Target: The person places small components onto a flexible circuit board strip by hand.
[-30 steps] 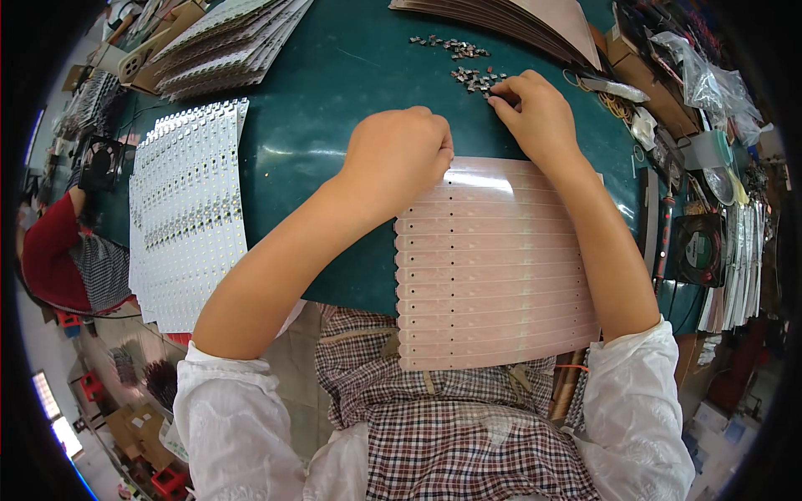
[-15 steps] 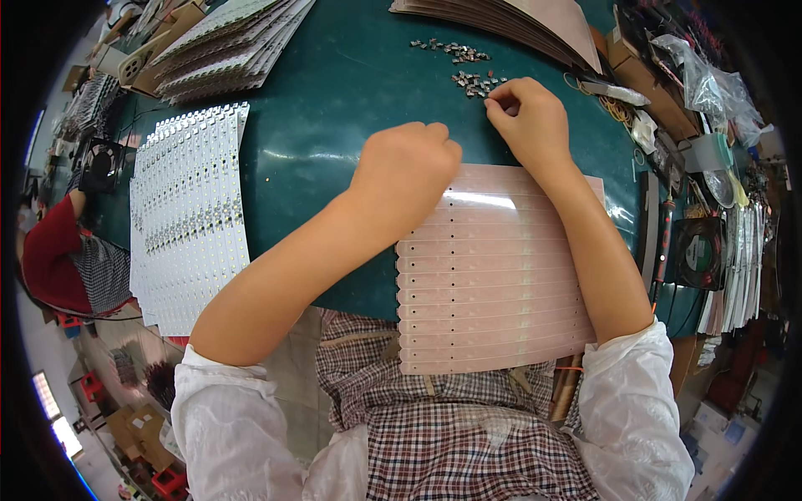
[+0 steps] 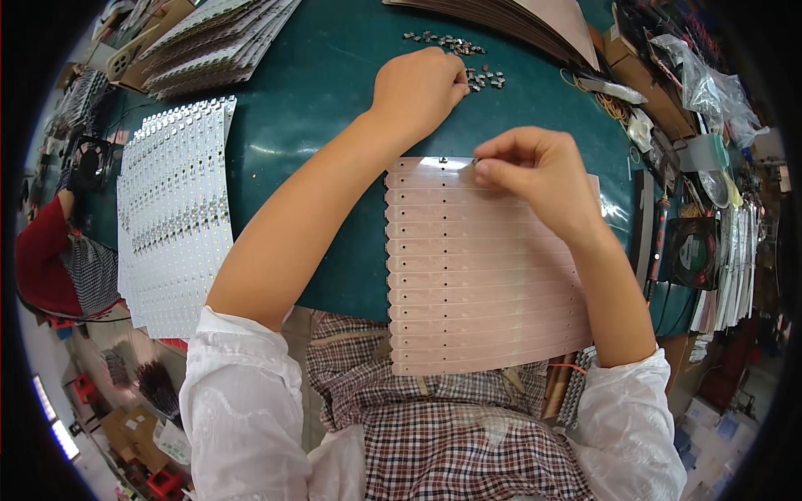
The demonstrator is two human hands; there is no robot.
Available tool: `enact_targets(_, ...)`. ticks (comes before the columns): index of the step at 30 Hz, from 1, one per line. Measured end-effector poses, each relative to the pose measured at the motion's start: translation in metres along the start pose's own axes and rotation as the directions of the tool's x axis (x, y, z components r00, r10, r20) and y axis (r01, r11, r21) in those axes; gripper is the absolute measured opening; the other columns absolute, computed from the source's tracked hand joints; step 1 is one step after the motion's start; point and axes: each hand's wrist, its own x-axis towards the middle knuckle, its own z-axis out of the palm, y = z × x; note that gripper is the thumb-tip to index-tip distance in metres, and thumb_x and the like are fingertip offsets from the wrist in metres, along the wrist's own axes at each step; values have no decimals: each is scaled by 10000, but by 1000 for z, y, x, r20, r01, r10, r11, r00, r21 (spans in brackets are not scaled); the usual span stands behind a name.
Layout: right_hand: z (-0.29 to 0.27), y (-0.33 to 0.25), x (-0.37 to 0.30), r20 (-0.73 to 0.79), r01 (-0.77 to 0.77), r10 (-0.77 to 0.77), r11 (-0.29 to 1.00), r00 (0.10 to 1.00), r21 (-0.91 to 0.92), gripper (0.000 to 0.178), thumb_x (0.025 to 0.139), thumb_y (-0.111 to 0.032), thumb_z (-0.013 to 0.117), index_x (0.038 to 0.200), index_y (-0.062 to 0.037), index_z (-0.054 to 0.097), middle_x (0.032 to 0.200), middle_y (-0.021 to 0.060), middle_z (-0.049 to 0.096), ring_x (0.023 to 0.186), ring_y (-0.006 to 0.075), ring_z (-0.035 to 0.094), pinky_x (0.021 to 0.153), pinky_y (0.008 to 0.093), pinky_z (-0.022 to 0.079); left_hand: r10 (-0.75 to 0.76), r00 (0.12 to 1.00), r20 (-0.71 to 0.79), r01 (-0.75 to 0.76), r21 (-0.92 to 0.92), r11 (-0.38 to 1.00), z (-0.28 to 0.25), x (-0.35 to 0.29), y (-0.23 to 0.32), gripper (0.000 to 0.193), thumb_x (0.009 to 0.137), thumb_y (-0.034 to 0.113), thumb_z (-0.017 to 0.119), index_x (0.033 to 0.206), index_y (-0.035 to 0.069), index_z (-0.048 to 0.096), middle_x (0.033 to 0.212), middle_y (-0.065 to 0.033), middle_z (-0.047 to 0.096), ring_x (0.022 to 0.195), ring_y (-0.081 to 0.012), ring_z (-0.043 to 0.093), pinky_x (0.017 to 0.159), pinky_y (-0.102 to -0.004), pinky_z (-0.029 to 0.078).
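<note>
A: Left hand [image 3: 418, 88], where?

B: Far out over the green tabletop [image 3: 301, 134], at the left side of the nearer heap of small metal pieces [image 3: 491, 80]. Just beyond, a farther heap [image 3: 443, 41].

A: And the fingers there?

B: Curled in, tips drawn narrow. Cannot tell about anything between them.

A: Right hand [image 3: 539, 171]?

B: Nearer, at the far edge of the pink panel of joined strips [image 3: 484, 284]. Thumb and forefinger nearly together, pinching a tiny dark piece [image 3: 476, 162].

A: And the panel?

B: Flat on the near part of the tabletop, overhanging the near edge above the checked apron [image 3: 468, 451]. At its far edge, left of the right hand, another small dark piece [image 3: 444, 159].

A: Anything around?

B: To the left, overlapping white LED strip panels [image 3: 180, 225]; at the far left, a fanned stack of strip sheets [image 3: 221, 37]. At the far right, a stack of brownish sheets [image 3: 547, 21]; nearer on the right, a black cooling fan [image 3: 693, 250].
</note>
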Motion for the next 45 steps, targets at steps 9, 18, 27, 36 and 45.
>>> enact_targets(9,31,12,0,26,219,-225,909,974,-355,116,876,-78,706,926,25,727,890,128,682,780,250,660,722,355,530,-60,997,-56,59,-15,998,-5,1,0,159,867,231,690,914,89,745,842,-70,730,737,-246,703,694,-366,551)
enact_targets(18,34,18,2,40,236,-242,879,970,-415,150,925,-147,664,947,-13,727,932,118,674,834,289,649,749,393,508,-176,969,171,215,-251,944,-66,-45,0,182,904,196,703,924,16,723,781,-36,716,701,-112,669,691,-264,527)
enact_targets(27,36,16,0,53,252,-257,849,965,-465,143,935,-151,655,948,-25,722,934,108,672,855,293,650,763,400,506,-232,935,267,312,-313,897,-90,-77,5,163,914,147,697,930,-13,718,822,-45,722,731,-87,661,690,-246,529)
enact_targets(36,42,28,-4,101,487,-563,595,820,-640,70,883,-104,710,914,-42,716,882,87,646,774,285,648,673,391,518,-203,917,343,321,-335,886,-93,-91,22,141,911,119,690,914,-21,705,829,-66,734,757,-114,685,703,-260,540)
enact_targets(45,32,22,-1,65,314,-314,864,947,-393,109,861,-107,734,927,-24,760,879,94,697,765,232,670,689,349,531,-109,956,272,194,-311,930,-65,-104,37,141,873,161,731,933,34,728,888,-74,691,759,-190,673,696,-316,541)
